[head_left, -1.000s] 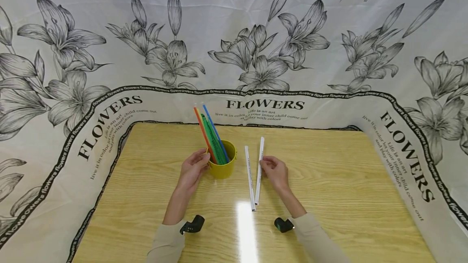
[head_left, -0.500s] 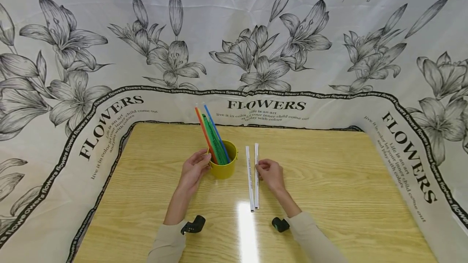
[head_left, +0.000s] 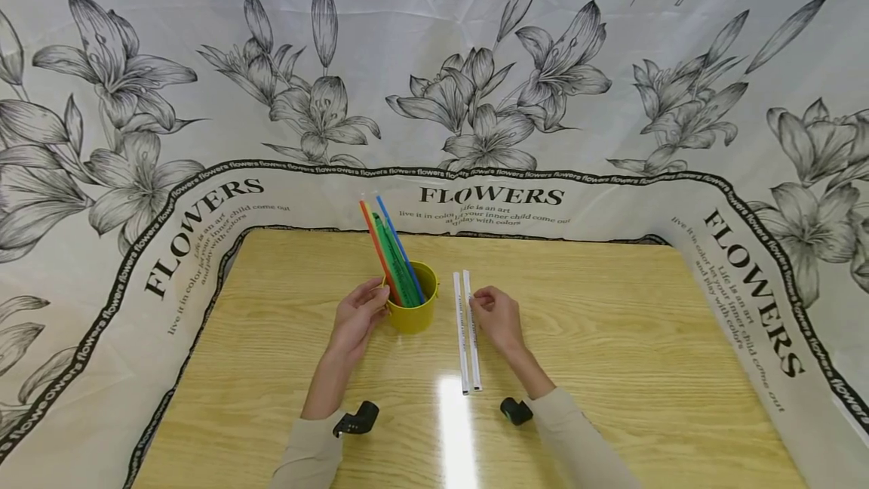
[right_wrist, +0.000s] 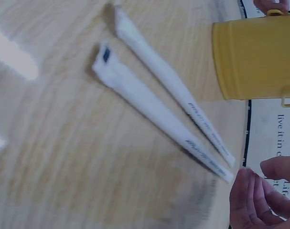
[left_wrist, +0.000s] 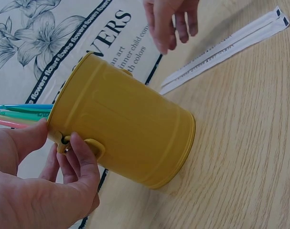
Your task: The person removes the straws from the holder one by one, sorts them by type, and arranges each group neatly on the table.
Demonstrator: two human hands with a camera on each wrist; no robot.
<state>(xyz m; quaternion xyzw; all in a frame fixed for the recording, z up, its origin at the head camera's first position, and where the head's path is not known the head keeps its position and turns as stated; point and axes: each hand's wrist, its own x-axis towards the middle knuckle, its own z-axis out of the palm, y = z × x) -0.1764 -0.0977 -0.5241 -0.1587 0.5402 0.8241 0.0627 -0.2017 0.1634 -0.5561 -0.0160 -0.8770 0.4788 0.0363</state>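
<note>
My left hand holds the yellow bucket at its left side, with thumb at the rim and fingertips around the handle loop. Red, yellow, green and blue straws lean leftward out of the bucket. To its right, two slim white paper-wrapped sticks, probably straws, lie nearly parallel on the table: the left one and the right one. My right hand is beside the right one's upper part. In the right wrist view, a gap shows between its thumb and fingers, with nothing between them.
The wooden table has a bright light reflection near its front middle. A white cloth with flower prints and lettering rises behind the table and along both sides. Each wrist carries a small black camera.
The right wrapped stick has shifted left and turned to lie alongside the other one. My right hand has moved left with it. The left hand and bucket stay in place.
</note>
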